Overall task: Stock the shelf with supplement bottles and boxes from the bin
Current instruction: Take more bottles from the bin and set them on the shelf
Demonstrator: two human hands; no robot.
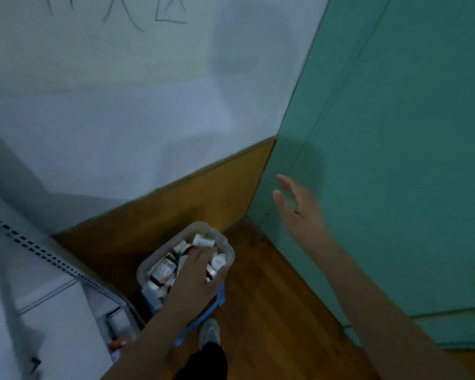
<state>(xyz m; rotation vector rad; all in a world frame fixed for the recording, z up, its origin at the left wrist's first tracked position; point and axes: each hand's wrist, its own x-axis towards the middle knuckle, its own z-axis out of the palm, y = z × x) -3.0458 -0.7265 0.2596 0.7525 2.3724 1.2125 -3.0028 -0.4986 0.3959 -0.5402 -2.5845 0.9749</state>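
A narrow corner: a white wall (121,119) with faint scrawled marks up top, an ochre skirting band (203,193) below it, a teal panel (395,160) on the right, and a reddish wooden floor (272,297) underneath.

The left hand's fingers (211,255) are curled down among the supplement bottles (165,266), apparently closing on one, though the back of the hand hides which, and whether the grip is complete cannot be told. The left hand (195,278) sits inside the bin (229,249), a translucent, round-cornered plastic tub on the floor, heaped with small white bottles bearing dark labels; any boxes among them are too blurred to pick out. The right hand (296,212) hangs free in the air near the teal panel, fingers spread and holding nothing.

The shelf (52,311) stands at lower left, a pale metal unit with a perforated upright strip (39,249); a few items show dimly on a lower level.

Risks, as I judge them: the bottles look smooth and loosely piled, so pulling one from the heap could shift or tumble its neighbours over the low rim. A one-handed grab at several at once may drop one onto the hard floor. The light tub might also slide, with a shoe (209,333) just beside it.
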